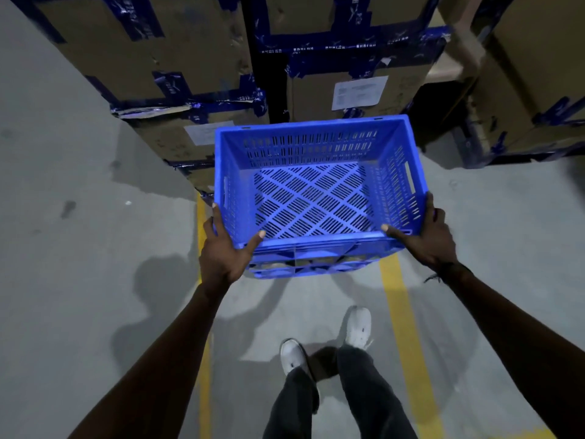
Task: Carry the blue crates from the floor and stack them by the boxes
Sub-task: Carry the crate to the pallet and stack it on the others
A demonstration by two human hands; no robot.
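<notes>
Left hand [223,248]: gripping the near-left corner of the empty blue slotted plastic crate [316,198].
Right hand [424,237]: clasping its near-right corner.
Ahead: taped cardboard boxes [357,90].

Your bare arms reach forward and slightly inward. Your left hand [223,248] grips the near left corner of the perforated blue plastic crate [313,198], thumb hooked over its rim; your right hand [427,239] mirrors it at the near right corner.

One blue crate [316,191]; two hands
</notes>
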